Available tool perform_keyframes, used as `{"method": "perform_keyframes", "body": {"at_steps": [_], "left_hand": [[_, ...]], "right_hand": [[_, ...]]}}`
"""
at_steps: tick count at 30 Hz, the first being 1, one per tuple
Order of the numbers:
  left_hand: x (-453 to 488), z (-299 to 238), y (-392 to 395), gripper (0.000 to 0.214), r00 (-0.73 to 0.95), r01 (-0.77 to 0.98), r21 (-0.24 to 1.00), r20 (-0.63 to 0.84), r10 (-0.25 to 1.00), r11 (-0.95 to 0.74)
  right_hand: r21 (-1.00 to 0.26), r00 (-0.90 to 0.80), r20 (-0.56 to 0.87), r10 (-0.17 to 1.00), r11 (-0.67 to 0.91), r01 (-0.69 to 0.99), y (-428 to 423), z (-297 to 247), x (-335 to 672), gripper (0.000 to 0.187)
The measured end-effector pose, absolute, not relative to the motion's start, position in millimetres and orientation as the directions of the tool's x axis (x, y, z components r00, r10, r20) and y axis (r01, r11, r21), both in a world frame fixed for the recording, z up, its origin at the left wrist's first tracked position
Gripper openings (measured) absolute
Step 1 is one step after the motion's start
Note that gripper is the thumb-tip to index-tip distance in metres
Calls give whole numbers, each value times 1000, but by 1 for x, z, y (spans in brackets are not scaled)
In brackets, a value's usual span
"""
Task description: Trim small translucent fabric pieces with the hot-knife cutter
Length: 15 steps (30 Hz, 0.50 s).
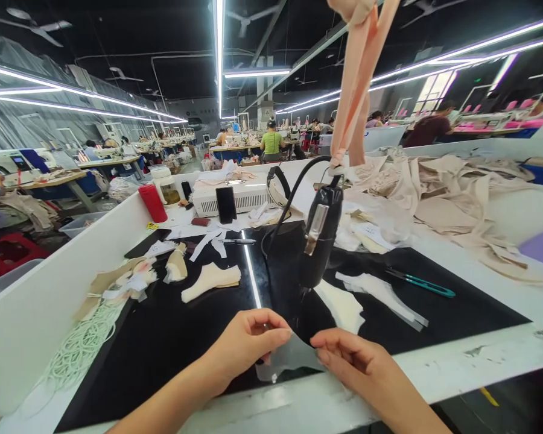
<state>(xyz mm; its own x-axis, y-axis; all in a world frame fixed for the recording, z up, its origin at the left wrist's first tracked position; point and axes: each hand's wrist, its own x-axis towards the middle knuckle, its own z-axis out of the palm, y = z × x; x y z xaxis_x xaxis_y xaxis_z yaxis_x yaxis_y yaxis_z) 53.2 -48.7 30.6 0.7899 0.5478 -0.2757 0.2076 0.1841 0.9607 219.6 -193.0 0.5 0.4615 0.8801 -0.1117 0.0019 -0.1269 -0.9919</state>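
Note:
A thin translucent sheet (294,355) is stretched between my two hands, low over the black mat (172,349). My left hand (256,340) pinches its left edge between thumb and fingers. The right edge is pinched by the fingertips of my right hand (350,358). Just beyond them hangs a black corded device (321,238) with a metal plate on its side, tied to peach fabric strips (355,78). Cream cut pieces lie on the mat, one (341,304) beside the device and another (212,281) to the left. White strips (380,295) are at the right.
Teal-handled thread snips (428,284) lie right on the mat. Mint cord (85,343) is heaped at left. Beige fabric pieces (434,187) pile up back right. Behind the mat stand a phone (226,205), a white vented box (203,200) and a red roll (152,204).

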Motion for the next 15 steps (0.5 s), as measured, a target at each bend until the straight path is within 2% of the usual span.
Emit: {"method": "perform_keyframes", "body": {"at_steps": [6,15], "left_hand": [[37,36,-42,40,751,214,955,-296,590,207],[17,34,-31,33,683,249,944,-331,652,218]], "right_hand": [[-972,415,-72,907,-156,173,-182,1,209,20],[-967,410,-25,912,-127,223,-170,-1,196,19]]}}
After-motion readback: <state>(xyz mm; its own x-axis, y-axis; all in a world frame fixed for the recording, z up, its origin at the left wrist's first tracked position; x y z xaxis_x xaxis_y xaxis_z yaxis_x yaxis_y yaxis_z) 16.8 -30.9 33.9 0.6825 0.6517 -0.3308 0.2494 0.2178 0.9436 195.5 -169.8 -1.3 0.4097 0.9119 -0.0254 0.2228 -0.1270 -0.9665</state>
